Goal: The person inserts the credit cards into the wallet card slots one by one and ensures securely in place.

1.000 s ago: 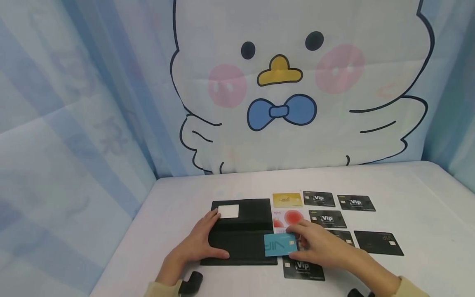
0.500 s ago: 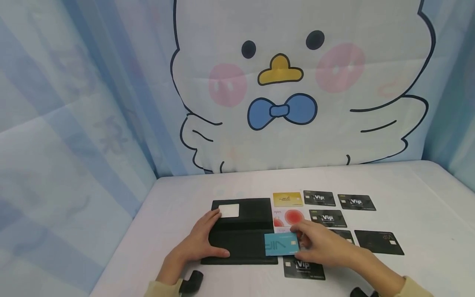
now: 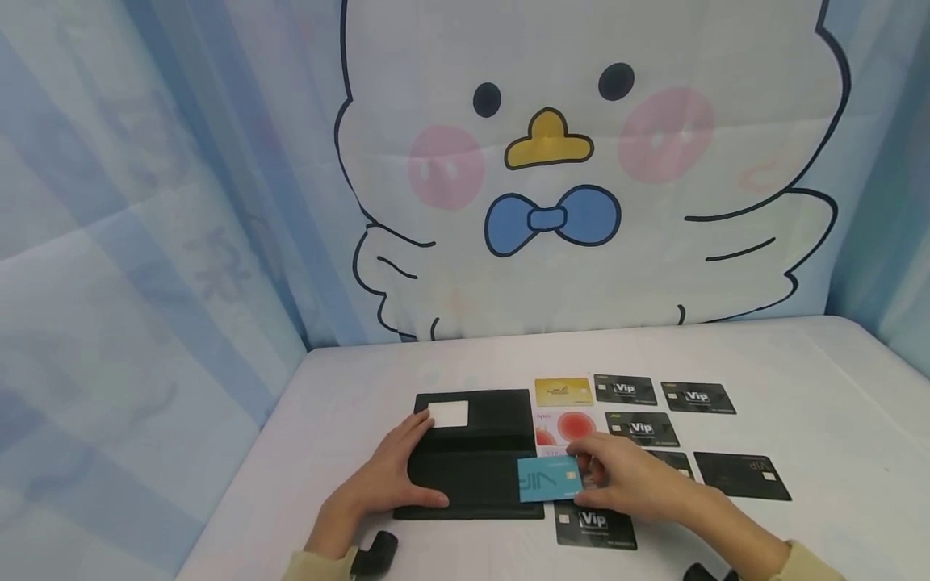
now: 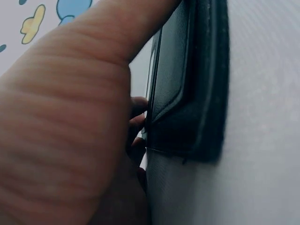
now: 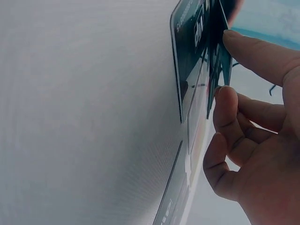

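A black wallet (image 3: 479, 476) lies opened flat in the head view, with a white card (image 3: 448, 414) in its upper half. My left hand (image 3: 388, 468) rests on its left side, fingers near the white card and thumb over the lower half. In the left wrist view the thumb crosses the wallet's stitched edge (image 4: 176, 70). My right hand (image 3: 628, 476) pinches the right end of a blue VIP card (image 3: 543, 479) between thumb and fingers. That card overlaps the wallet's lower right edge. Beneath the right hand, part of the card rows is hidden.
Right of the wallet lie a gold card (image 3: 563, 392), a pink card (image 3: 555, 428) and several black VIP cards (image 3: 642, 428). One black card (image 3: 594, 528) sits just below the right hand, another (image 3: 741, 474) farther right. A cartoon-printed curtain (image 3: 508, 298) hangs behind the white table (image 3: 363, 379).
The blue card shifted slightly right half a second ago, then slightly back left. The right fingertips now sit a little farther right than a second ago. My left hand stayed put.
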{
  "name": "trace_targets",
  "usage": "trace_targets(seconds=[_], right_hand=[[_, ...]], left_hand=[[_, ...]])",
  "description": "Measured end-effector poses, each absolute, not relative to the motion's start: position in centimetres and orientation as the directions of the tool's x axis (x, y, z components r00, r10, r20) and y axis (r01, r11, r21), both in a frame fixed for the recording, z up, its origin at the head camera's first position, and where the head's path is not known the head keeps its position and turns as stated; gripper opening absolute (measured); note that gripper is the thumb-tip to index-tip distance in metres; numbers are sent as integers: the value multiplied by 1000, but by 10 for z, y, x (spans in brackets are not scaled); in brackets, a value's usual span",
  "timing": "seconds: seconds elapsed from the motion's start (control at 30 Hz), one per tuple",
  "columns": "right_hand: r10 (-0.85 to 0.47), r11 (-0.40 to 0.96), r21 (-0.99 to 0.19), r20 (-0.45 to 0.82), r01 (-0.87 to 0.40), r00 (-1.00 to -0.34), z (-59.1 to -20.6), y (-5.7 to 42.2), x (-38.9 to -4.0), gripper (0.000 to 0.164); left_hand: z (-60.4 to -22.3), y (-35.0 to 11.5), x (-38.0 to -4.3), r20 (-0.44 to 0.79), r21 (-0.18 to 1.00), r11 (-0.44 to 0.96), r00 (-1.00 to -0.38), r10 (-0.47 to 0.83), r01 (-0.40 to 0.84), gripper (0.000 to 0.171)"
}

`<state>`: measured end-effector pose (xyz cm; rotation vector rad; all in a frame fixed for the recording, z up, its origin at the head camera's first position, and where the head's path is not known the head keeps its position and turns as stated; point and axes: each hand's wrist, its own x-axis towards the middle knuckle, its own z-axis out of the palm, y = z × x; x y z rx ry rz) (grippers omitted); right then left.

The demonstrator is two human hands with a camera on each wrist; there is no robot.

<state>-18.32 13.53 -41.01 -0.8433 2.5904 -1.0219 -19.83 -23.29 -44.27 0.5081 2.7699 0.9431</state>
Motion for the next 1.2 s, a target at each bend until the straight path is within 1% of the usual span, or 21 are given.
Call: trace_targets(seconds=[0.2, 0.47, 0.83, 1.2], right_hand=[[-580, 601, -685, -18, -413, -815, -411, 135, -183, 52], [-568, 608, -688, -28, -396, -823, -412, 133, -182, 49], [-585, 606, -682, -35, -408, -810, -412, 130, -185, 53], [-583, 619, -681, -65, -391, -810, -412, 124, -186, 51]], left_hand=[[-439, -237, -198, -82, 645, 723, -917, 390, 250, 123], [-435, -242, -195, -110, 664, 713, -914, 390, 224, 114], [-439, -243, -197, -73, 679, 686, -906, 418, 262, 112], [-439, -243, -197, -76, 669, 697, -910, 408, 257, 113]])
